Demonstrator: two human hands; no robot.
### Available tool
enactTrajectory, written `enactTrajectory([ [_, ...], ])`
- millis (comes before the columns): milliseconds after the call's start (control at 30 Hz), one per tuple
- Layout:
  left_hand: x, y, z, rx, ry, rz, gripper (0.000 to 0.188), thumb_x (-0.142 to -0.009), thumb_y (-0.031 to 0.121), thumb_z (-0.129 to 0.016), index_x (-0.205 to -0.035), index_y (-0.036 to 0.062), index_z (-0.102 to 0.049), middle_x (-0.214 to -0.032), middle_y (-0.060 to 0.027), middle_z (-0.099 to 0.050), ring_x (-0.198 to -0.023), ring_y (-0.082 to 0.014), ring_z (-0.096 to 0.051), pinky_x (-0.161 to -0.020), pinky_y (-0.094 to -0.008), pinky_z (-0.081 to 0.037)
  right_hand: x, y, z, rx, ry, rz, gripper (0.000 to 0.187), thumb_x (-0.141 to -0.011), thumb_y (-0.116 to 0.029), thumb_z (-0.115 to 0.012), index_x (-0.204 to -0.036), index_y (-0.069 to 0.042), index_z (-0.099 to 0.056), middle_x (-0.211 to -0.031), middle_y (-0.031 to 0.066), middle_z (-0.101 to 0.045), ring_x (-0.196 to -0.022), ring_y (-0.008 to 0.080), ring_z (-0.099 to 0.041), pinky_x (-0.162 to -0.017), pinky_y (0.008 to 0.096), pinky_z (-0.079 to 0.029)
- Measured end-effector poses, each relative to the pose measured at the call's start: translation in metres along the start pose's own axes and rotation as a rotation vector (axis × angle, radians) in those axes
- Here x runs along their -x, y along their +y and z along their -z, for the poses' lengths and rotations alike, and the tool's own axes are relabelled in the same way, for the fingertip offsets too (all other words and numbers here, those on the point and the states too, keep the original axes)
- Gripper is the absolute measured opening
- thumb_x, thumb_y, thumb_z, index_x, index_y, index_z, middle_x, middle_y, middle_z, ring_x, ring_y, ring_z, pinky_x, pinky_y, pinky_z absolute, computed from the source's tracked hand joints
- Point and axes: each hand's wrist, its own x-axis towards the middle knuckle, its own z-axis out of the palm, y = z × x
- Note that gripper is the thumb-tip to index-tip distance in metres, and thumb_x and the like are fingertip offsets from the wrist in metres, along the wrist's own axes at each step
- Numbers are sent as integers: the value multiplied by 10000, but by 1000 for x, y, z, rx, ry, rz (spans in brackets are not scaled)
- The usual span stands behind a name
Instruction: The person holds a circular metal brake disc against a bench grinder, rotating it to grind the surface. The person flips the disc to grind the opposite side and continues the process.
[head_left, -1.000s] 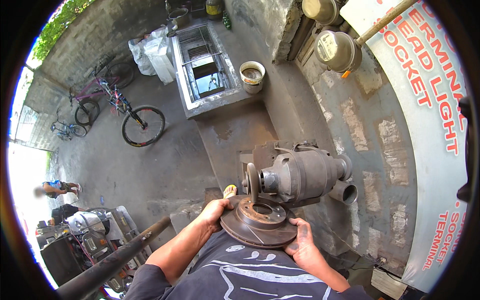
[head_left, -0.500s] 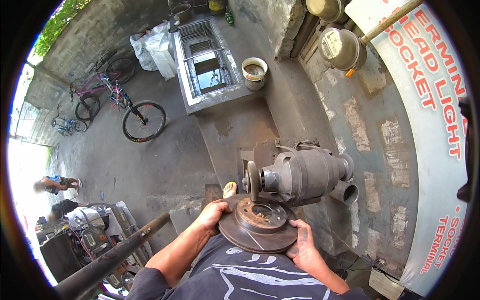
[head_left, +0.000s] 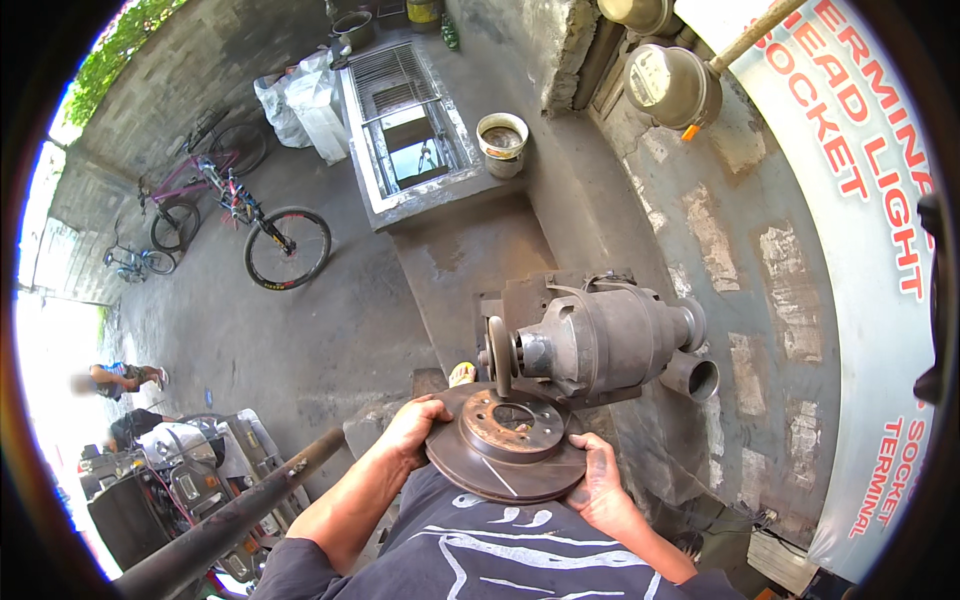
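A dark brake disc (head_left: 480, 462) with a rusty raised hub and bolt holes lies level in front of my shirt, held at both sides. At its left rim my left hand (head_left: 412, 430) grips with the thumb on top. My right hand (head_left: 598, 484) is closed on the right rim, its fingers partly hidden beneath. Just beyond the disc stands a bench grinder (head_left: 610, 340) with a grey motor body. Its upright grinding wheel (head_left: 499, 356) comes down over the disc's far part; whether they touch I cannot tell.
A dark metal pole (head_left: 240, 510) slants in at lower left beside an engine-like machine (head_left: 190, 470). Bicycles (head_left: 287, 247) stand at the left. Further off are a white bucket (head_left: 502, 140) and a framed glass panel (head_left: 375, 165). A short pipe (head_left: 703, 380) lies right of the grinder.
Both my hands have shifted slightly left with the brake disc, and the disc has turned a little. The grinder's place relative to the disc is now more to the right.
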Motion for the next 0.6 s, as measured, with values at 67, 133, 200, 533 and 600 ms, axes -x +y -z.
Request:
enactTrajectory([
  [67,2,6,-2,-38,21,26,420,-809,9,-585,-1224,-38,-538,-1037,-174,-637,-868,-301,-693,-817,-438,-626,3,1,-4,5,12,7,387,-908,-226,-557,-1199,19,-626,-1242,205,-684,-1130,379,-646,-1065,532,-473],
  [133,1,7,-4,-89,36,34,377,-816,24,-568,-1184,-61,-553,-1026,-187,-651,-889,-317,-704,-828,-443,-629,5,1,-6,-10,9,9,403,-909,-220,-551,-1224,23,-614,-1260,206,-676,-1149,385,-640,-1075,537,-464],
  [200,-11,5,-10,-13,2,138,365,-823,35,-551,-1167,-87,-548,-1044,-211,-658,-903,-328,-714,-849,-448,-628,12,-3,-9,-23,23,-4,418,-909,-214,-546,-1245,28,-602,-1278,207,-668,-1169,391,-633,-1086,541,-456],
  [533,-24,16,-6,40,-11,228,429,-816,99,-526,-1187,-114,-559,-1085,-266,-687,-932,-363,-733,-926,-470,-616,-3,-4,-16,16,61,59,416,-921,-200,-518,-1248,52,-576,-1313,243,-640,-1203,403,-615,-1112,554,-431],
  [600,-32,10,-2,-7,4,204,429,-818,107,-528,-1185,-113,-558,-1085,-269,-686,-937,-367,-731,-925,-468,-616,-6,-5,-19,-13,44,24,431,-924,-199,-513,-1273,50,-565,-1336,244,-625,-1221,402,-604,-1121,559,-422],
])
